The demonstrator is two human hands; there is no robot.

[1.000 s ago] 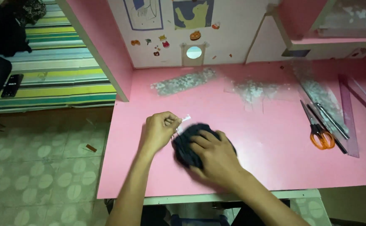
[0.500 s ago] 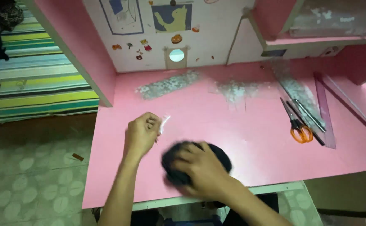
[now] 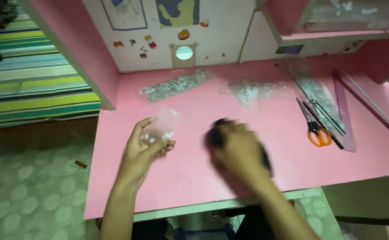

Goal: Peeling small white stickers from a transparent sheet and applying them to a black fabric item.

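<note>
while the right hand (image 3: 239,149) covers a dark object (image 3: 216,133), the clear packet (image 3: 167,124) stands upright.

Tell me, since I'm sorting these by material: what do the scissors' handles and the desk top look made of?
Scissors: orange handles look like smooth moulded plastic, blades dark, probably metal. Desk top: pink, flat and matte with a pale edge strip, likely laminated board, though that is uncertain.

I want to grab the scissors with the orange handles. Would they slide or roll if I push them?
The scissors lie flat on the smooth pink desk, so they would probably slide, not roll. They look like thin metal blades with plastic loops, so likely stiff and fairly light. A dark pen-like stick lies right alongside and might shift with them.
</note>
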